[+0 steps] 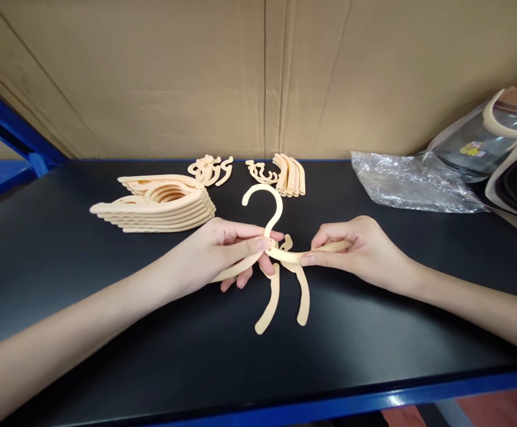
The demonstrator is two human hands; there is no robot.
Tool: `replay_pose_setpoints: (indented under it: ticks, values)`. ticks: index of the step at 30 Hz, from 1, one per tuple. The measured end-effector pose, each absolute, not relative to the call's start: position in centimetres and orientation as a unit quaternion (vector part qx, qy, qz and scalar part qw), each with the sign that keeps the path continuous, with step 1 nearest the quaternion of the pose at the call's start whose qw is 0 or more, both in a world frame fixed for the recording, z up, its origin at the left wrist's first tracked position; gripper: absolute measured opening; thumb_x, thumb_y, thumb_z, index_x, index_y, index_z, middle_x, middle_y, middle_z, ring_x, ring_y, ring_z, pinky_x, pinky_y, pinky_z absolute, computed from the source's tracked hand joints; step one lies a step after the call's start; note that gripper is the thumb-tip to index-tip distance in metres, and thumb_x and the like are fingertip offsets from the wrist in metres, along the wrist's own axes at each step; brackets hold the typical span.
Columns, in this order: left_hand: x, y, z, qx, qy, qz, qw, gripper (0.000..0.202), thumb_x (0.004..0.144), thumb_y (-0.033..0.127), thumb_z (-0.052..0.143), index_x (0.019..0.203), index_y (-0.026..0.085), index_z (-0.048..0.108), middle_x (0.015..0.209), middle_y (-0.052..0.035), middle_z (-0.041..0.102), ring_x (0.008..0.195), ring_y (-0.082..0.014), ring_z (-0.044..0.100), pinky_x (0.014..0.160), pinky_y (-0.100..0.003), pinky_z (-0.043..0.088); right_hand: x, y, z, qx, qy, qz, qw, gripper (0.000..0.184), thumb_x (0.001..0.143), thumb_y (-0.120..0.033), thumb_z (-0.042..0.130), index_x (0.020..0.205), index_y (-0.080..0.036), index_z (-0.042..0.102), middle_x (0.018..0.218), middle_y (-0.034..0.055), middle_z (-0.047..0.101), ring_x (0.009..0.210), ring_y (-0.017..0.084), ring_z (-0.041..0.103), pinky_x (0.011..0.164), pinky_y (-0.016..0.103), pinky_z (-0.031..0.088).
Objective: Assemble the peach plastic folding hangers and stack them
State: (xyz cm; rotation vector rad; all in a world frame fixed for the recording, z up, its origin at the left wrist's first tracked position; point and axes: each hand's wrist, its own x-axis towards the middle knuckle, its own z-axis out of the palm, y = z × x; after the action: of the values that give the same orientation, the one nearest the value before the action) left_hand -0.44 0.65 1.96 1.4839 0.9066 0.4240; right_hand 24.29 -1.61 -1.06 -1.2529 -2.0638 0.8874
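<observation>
Between my hands is a cream folding hanger [285, 256] with its hook [277, 204] pointing up and its two arms spread sideways. My left hand [223, 249] pinches it near the hook joint, thumb on top, with the left arm running under the palm. Farther along, my right hand [356, 249] grips the right arm between thumb and fingers. Below the held hanger, two loose curved arm pieces, a left one [269, 302] and a right one [303, 296], lie on the black tabletop. Another small piece [287, 243] behind is partly hidden by the hanger.
At the left stands a stack of folded cream hangers [165, 207]. Farther back lie loose hooks [211, 170], more small hooks [262, 172] and a bundle of arm pieces [290, 175]. A clear plastic bag [409, 184] and a transparent bag [476, 142] occupy the right. Cardboard [174, 77] closes the back.
</observation>
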Motion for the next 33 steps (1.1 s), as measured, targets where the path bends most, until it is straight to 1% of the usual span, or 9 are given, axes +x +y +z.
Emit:
replay_pose_setpoints:
  ticks: [3, 7, 10, 15, 19, 23, 26, 29, 33]
  values:
    - [-0.38, 0.52, 2.06, 0.600, 0.420, 0.182, 0.657, 0.029, 0.092, 0.027, 0.057, 0.117, 0.016, 0.068, 0.076, -0.0042, 0.072, 0.046, -0.0070, 0.054, 0.037, -0.013, 0.042, 24.28, -1.66, -0.87, -0.438, -0.820, 0.251, 0.269, 0.035, 0.083, -0.050, 0.067, 0.070, -0.018, 0.066, 0.050, -0.0076, 0.047, 0.044, 0.005, 0.034, 0.043, 0.021, 0.026]
    - [-0.41, 0.52, 2.18, 0.583, 0.418, 0.176, 0.674, 0.029, 0.093, 0.027, 0.056, 0.116, 0.016, 0.070, 0.060, -0.0005, 0.065, 0.046, -0.0089, 0.057, 0.042, -0.015, 0.049, 24.41, -1.56, -0.78, -0.401, -0.868, 0.110, 0.272, 0.037, 0.088, -0.050, 0.062, 0.070, -0.018, 0.067, 0.050, -0.0061, 0.050, 0.045, 0.006, 0.042, 0.047, 0.021, 0.031]
    - [-0.56, 0.69, 2.13, 0.589, 0.419, 0.168, 0.670, 0.029, 0.094, 0.030, 0.056, 0.115, 0.018, 0.071, 0.054, 0.0007, 0.063, 0.048, -0.0101, 0.059, 0.045, -0.016, 0.051, 24.52, -1.49, -0.82, -0.391, -0.881, 0.050, 0.262, 0.039, 0.090, -0.050, 0.060, 0.070, -0.018, 0.067, 0.049, -0.0051, 0.051, 0.046, 0.007, 0.046, 0.050, 0.021, 0.034]
    - [-0.82, 0.91, 1.95, 0.586, 0.406, 0.160, 0.683, 0.028, 0.092, 0.033, 0.058, 0.113, 0.019, 0.072, 0.057, -0.0008, 0.065, 0.048, -0.0106, 0.060, 0.045, -0.017, 0.051, 24.49, -1.52, -0.95, -0.379, -0.888, 0.009, 0.261, 0.037, 0.092, -0.048, 0.058, 0.072, -0.018, 0.067, 0.051, -0.0044, 0.055, 0.045, 0.008, 0.047, 0.054, 0.023, 0.037]
    - [-0.80, 0.90, 2.17, 0.569, 0.424, 0.159, 0.686, 0.026, 0.092, 0.029, 0.058, 0.109, 0.018, 0.074, 0.058, -0.0017, 0.065, 0.048, -0.0098, 0.058, 0.044, -0.016, 0.050, 24.44, -1.60, -1.04, -0.378, -0.885, -0.027, 0.269, 0.036, 0.092, -0.047, 0.057, 0.073, -0.018, 0.066, 0.051, -0.0046, 0.055, 0.044, 0.008, 0.045, 0.054, 0.024, 0.037]
    - [-0.70, 0.91, 2.38, 0.569, 0.409, 0.159, 0.695, 0.024, 0.091, 0.028, 0.059, 0.106, 0.019, 0.075, 0.058, -0.0015, 0.066, 0.047, -0.0092, 0.058, 0.044, -0.014, 0.050, 24.35, -1.72, -1.08, -0.379, -0.879, -0.058, 0.283, 0.036, 0.092, -0.048, 0.058, 0.071, -0.019, 0.065, 0.051, -0.0048, 0.053, 0.043, 0.008, 0.044, 0.054, 0.025, 0.036]
    - [-0.67, 0.94, 2.39, 0.573, 0.403, 0.156, 0.696, 0.021, 0.090, 0.026, 0.060, 0.102, 0.017, 0.076, 0.059, -0.0015, 0.067, 0.049, -0.0085, 0.059, 0.045, -0.013, 0.050, 24.27, -1.86, -1.03, -0.372, -0.880, -0.078, 0.284, 0.037, 0.093, -0.047, 0.057, 0.070, -0.019, 0.064, 0.053, -0.0042, 0.055, 0.044, 0.008, 0.045, 0.053, 0.025, 0.035]
    - [-0.75, 0.97, 2.24, 0.589, 0.394, 0.161, 0.687, 0.019, 0.089, 0.025, 0.061, 0.098, 0.015, 0.075, 0.059, -0.0007, 0.067, 0.048, -0.0074, 0.058, 0.045, -0.012, 0.049, 24.26, -1.95, -1.02, -0.361, -0.882, -0.084, 0.291, 0.035, 0.093, -0.045, 0.057, 0.071, -0.018, 0.064, 0.054, -0.0041, 0.056, 0.045, 0.008, 0.045, 0.052, 0.026, 0.034]
    - [-0.94, 0.83, 1.71, 0.624, 0.369, 0.180, 0.665, 0.022, 0.090, 0.030, 0.062, 0.100, 0.016, 0.074, 0.057, 0.0009, 0.065, 0.048, -0.0067, 0.056, 0.048, -0.012, 0.051, 24.34, -1.93, -1.06, -0.366, -0.880, -0.062, 0.296, 0.035, 0.092, -0.045, 0.059, 0.071, -0.018, 0.065, 0.053, -0.0041, 0.056, 0.045, 0.008, 0.045, 0.053, 0.025, 0.035]
